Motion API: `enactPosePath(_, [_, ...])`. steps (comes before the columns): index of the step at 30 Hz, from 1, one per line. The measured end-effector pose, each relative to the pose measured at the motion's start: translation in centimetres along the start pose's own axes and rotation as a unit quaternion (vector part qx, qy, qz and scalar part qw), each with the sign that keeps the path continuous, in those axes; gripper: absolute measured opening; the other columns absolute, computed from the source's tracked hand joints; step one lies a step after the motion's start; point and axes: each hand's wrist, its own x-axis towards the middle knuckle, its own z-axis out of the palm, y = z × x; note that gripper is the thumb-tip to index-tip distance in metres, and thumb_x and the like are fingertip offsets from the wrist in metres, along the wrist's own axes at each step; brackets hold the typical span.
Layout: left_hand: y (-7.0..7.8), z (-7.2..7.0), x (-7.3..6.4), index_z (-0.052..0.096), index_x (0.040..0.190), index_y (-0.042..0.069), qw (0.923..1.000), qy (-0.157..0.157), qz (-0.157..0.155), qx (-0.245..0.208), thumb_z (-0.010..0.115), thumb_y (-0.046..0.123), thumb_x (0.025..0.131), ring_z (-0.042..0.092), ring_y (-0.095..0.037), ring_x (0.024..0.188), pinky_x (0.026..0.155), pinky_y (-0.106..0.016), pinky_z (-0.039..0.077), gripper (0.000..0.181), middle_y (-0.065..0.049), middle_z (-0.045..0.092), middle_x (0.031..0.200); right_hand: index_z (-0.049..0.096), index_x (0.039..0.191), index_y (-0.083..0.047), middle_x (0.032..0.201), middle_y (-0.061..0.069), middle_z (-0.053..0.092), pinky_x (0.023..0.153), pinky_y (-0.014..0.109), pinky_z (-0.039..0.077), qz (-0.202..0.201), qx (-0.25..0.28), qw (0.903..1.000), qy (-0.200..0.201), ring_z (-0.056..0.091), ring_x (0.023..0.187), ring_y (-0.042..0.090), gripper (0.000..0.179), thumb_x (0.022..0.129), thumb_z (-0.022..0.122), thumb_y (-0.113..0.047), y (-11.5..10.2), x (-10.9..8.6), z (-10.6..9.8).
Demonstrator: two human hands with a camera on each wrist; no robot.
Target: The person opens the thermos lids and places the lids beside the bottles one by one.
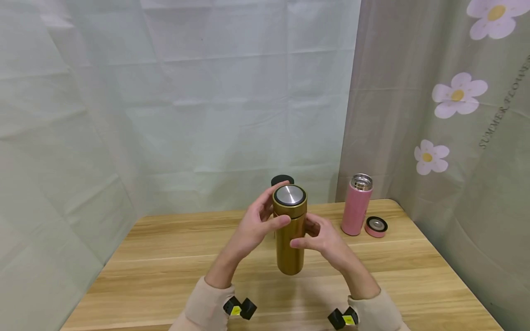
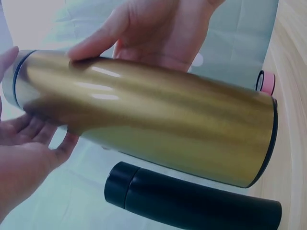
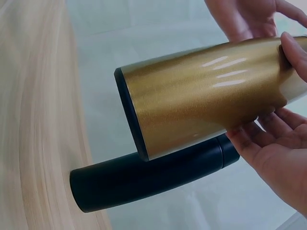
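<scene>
On the right a curtain reads "SUMMER FLOWER", the end cropped, beside three printed flowers. On the table stand two bottles: a lidless pink bottle far right, and a black bottle, mostly hidden from the head camera but plain from both wrists. A third, the gold bottle, is up off the table, left hand curled round its top, right hand gripping its body; wrist views add its dark base. One pink lid lies by the pink bottle.
</scene>
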Motion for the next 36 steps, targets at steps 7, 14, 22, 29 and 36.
enactPosePath(7, [0.13,-0.35,-0.12,0.044,0.158,0.026,0.9993,-0.036,-0.009,-0.008,0.074,0.051,0.094,0.057,-0.027,0.130,0.109,-0.043,0.046,0.075,-0.008,0.059,0.144,0.062,0.140,-0.012,0.130,0.006,0.070,0.109,0.058,0.043,-0.006,0.004,0.9998,-0.020,0.063,0.123,0.030,0.057,0.088,0.082,-0.027,0.09,-0.17,-0.24])
enactPosePath(14, [0.20,-0.21,-0.23,0.047,0.156,0.025,0.9999,-0.011,-0.009,-0.004,0.074,0.046,0.096,0.057,-0.026,0.132,0.114,-0.049,0.042,0.070,-0.007,0.060,0.142,0.063,0.138,-0.014,0.129,0.004,0.070,0.108,0.055,0.043,-0.011,-0.008,0.9998,-0.014,0.064,0.122,0.029,0.054,0.089,0.081,-0.028,0.12,0.04,0.07])
enactPosePath(22, [0.14,0.25,-0.11,0.051,0.151,0.023,0.9989,0.046,-0.004,0.005,0.082,0.042,0.090,0.054,-0.022,0.132,0.121,-0.050,0.031,0.070,-0.006,0.061,0.138,0.064,0.137,-0.014,0.129,0.004,0.070,0.107,0.053,0.046,0.003,-0.008,1.0000,0.003,0.064,0.121,0.028,0.053,0.089,0.081,-0.029,0.12,0.20,0.65])
enactPosePath(29, [0.03,-0.22,-0.17,0.043,0.158,0.027,0.9999,-0.011,0.001,0.007,0.078,0.051,0.091,0.055,-0.024,0.133,0.116,-0.052,0.037,0.079,-0.008,0.058,0.142,0.062,0.140,-0.014,0.131,0.004,0.069,0.110,0.057,0.043,-0.008,-0.009,0.9999,-0.010,0.063,0.124,0.028,0.057,0.088,0.081,-0.029,0.21,0.09,0.42])
enactPosePath(36, [0.23,-0.48,-0.43,0.043,0.159,0.023,0.9985,-0.053,-0.001,-0.014,0.076,0.045,0.095,0.059,-0.027,0.128,0.109,-0.045,0.047,0.075,-0.010,0.060,0.142,0.061,0.142,-0.013,0.134,0.004,0.068,0.112,0.059,0.040,-0.022,-0.003,0.9990,-0.038,0.062,0.127,0.029,0.059,0.088,0.082,-0.026,0.29,0.02,0.26])
